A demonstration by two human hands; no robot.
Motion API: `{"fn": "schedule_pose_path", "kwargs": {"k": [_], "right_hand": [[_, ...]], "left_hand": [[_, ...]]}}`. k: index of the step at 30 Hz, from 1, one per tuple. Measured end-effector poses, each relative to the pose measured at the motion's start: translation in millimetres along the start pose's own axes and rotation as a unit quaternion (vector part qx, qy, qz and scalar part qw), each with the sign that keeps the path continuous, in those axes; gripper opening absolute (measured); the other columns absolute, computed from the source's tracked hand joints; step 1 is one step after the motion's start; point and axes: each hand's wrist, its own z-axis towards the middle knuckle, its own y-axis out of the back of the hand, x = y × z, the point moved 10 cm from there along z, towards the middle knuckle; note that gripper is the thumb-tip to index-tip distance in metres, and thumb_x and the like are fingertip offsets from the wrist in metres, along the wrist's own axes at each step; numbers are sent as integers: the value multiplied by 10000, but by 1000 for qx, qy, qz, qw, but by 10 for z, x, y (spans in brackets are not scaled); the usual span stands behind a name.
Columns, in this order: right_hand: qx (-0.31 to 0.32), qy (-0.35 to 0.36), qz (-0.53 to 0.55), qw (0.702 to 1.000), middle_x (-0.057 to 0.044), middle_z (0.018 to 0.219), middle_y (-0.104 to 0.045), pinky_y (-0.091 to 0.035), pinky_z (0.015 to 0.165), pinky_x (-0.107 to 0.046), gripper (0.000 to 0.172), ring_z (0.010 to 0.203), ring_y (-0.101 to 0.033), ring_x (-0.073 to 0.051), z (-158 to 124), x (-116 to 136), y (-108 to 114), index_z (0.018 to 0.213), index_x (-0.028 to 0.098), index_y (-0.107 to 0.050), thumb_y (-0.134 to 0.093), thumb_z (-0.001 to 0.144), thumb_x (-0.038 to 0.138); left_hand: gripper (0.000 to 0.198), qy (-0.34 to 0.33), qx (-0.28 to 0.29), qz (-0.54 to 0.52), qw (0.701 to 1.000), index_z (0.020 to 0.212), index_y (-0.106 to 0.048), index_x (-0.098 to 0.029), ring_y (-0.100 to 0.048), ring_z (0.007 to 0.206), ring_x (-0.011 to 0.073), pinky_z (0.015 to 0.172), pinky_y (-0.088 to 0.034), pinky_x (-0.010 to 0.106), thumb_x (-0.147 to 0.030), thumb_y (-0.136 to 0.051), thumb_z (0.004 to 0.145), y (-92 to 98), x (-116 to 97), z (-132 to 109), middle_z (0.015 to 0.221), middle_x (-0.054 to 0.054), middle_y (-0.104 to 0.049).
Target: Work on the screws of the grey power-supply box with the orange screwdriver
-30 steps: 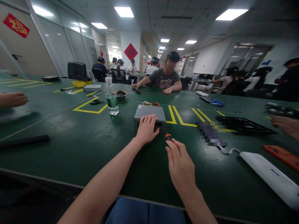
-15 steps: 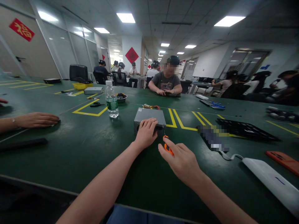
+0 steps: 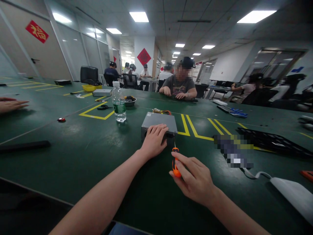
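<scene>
A grey metal computer power supply [image 3: 158, 119] lies on the green table, with a bundle of coloured cables [image 3: 161, 111] at its back edge. My left hand [image 3: 155, 138] grips its front part, fingers across the top and thumb down at the front side. In my right hand [image 3: 193, 174] is an orange and black screwdriver [image 3: 175, 164], held between thumb and fingers. Its shaft points away from me, and the tip meets the front right corner of the power supply. Whether the tip sits in a screw is too small to tell.
A water bottle [image 3: 119, 106] stands left of the power supply, before a metal bowl [image 3: 130, 101]. On the right lie a black perforated panel [image 3: 274, 141] and a white power strip [image 3: 293, 195]. A co-worker [image 3: 182, 83] sits opposite; another person's hand [image 3: 12, 105] shows at far left.
My right hand has shifted its hold on the screwdriver, so more of the handle shows. My left hand stays on the power supply. The neighbour's hand at left has drawn back, uncovering a small red object.
</scene>
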Motion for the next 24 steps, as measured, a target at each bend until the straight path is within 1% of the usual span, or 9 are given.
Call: {"fn": "schedule_pose_path", "kwargs": {"k": [3, 5, 9, 12, 14, 17, 20, 22, 24], "right_hand": [[-36, -28, 28, 999, -147, 1004, -614, -509, 606, -270, 226, 773, -614, -161, -53, -68, 54, 989, 165, -457, -556, 787, 183], [-35, -49, 41, 997, -155, 997, -602, -516, 613, -261, 242, 826, -611, -173, -70, -83, 42, 1005, 150, -455, -557, 789, 191], [22, -46, 64, 997, -191, 1066, -550, -520, 630, -264, 302, 883, -597, -192, -46, -20, -66, 1107, 116, -466, -495, 828, 228], [51, -36, 70, 996, -181, 1100, -535, -520, 679, -303, 299, 902, -589, -200, -19, 3, -125, 1120, 143, -484, -483, 835, 231], [40, -30, 69, 996, -170, 1092, -551, -517, 688, -324, 288, 878, -591, -199, -8, 4, -120, 1090, 150, -491, -522, 817, 233], [3, -32, 91, 995, -182, 1097, -564, -518, 664, -322, 284, 839, -601, -191, -16, -5, -72, 1055, 134, -465, -544, 793, 208], [-13, -66, 128, 990, -174, 1089, -571, -521, 706, -330, 299, 910, -594, -201, -36, -55, -38, 1071, 132, -432, -529, 795, 193], [8, -85, 142, 986, -166, 1119, -551, -513, 760, -337, 330, 990, -567, -208, -39, -78, -57, 1127, 128, -425, -499, 814, 198], [40, -84, 140, 986, -170, 1165, -516, -504, 787, -334, 359, 1045, -539, -211, -27, -68, -95, 1189, 125, -423, -451, 839, 197]], "left_hand": [[403, -4, 5, 3, 1000, 1182, -449, -195, -379, 1220, 209, 1038, -258, 382, -212, -509, 783, -2, -8, -1, 1288, 57, -481], [394, -4, 4, 4, 1000, 1171, -456, -190, -378, 1219, 207, 1039, -254, 376, -213, -512, 782, 2, -5, -3, 1286, 55, -482], [394, -3, 3, 5, 1000, 1169, -456, -195, -382, 1214, 202, 1035, -257, 368, -202, -509, 778, 7, 2, -1, 1283, 51, -484], [405, -9, 5, 5, 1000, 1178, -448, -195, -379, 1218, 199, 1034, -255, 366, -193, -505, 777, 1, -1, 1, 1284, 49, -483], [406, -11, 5, 4, 1000, 1180, -446, -192, -375, 1222, 197, 1034, -254, 366, -189, -502, 778, -2, -2, 1, 1286, 49, -483], [399, -12, 3, 4, 1000, 1179, -446, -192, -379, 1218, 197, 1033, -257, 369, -187, -496, 783, 1, -1, 0, 1282, 52, -486], [399, -11, -1, 2, 1000, 1183, -444, -195, -381, 1217, 199, 1031, -260, 373, -180, -489, 787, 2, 0, -2, 1277, 52, -491], [399, -10, -1, 1, 1000, 1184, -444, -200, -378, 1221, 198, 1032, -260, 372, -174, -487, 788, 0, 1, -4, 1280, 48, -489], [399, -8, -1, 0, 1000, 1184, -446, -203, -376, 1225, 197, 1033, -259, 372, -171, -485, 789, -1, 6, -4, 1285, 46, -486]]}}
